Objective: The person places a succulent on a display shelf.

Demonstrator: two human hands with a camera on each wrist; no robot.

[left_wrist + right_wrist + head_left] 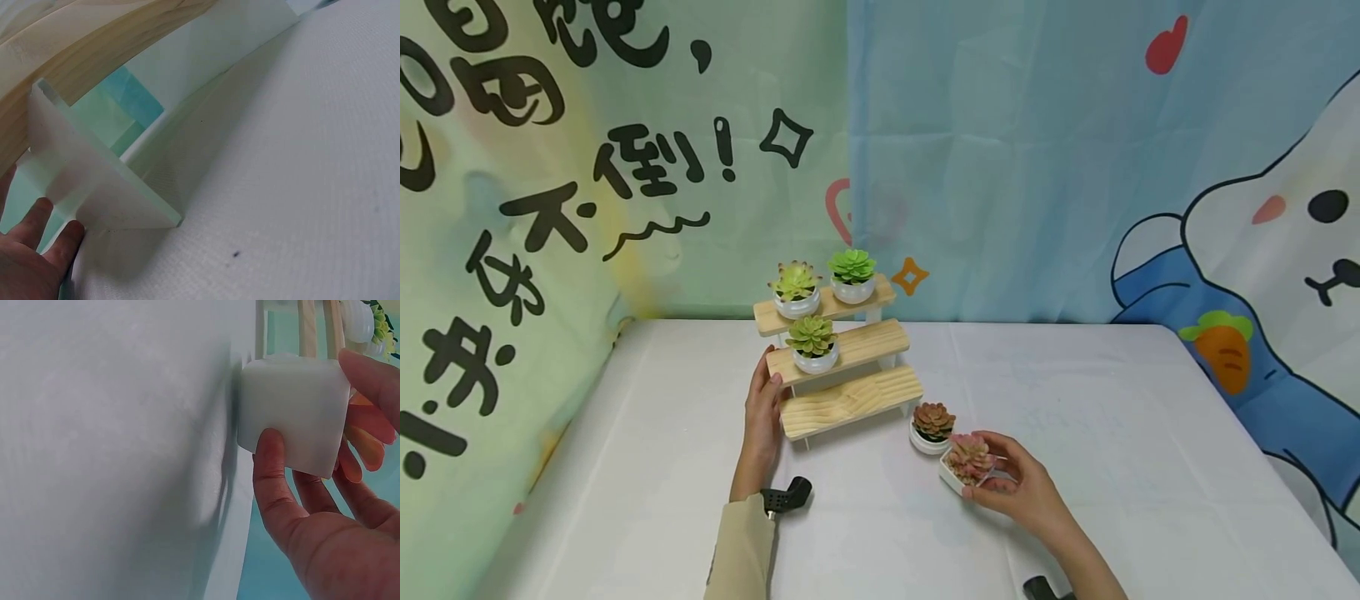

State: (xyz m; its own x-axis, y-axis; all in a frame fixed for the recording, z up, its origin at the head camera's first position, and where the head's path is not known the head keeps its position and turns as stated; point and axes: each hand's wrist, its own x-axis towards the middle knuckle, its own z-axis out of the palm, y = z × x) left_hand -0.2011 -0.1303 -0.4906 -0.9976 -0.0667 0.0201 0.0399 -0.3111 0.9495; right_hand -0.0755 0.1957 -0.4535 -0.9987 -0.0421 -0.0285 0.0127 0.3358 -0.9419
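Note:
My left hand (763, 421) is at the left side of a three-tier wooden display stand (850, 396). In the left wrist view, its spread fingers (34, 219) touch the stand's white side panel (103, 169). With thumb and fingers, my right hand (1018, 487) grips a pink succulent in a squarish white pot (294, 412), tilted close over the table. Beside it stands a brownish-red succulent in a round white pot (931, 429). Two green potted succulents (795, 287) (853, 277) occupy the top tier. Another green potted succulent (814, 343) sits on the middle tier's left part.
A white cloth covers the table (647, 467). Behind it hangs a printed curtain (1000, 167) with lettering and a cartoon animal. A black wrist device (787, 495) is strapped at the left sleeve, and another (1045, 588) shows near the right wrist.

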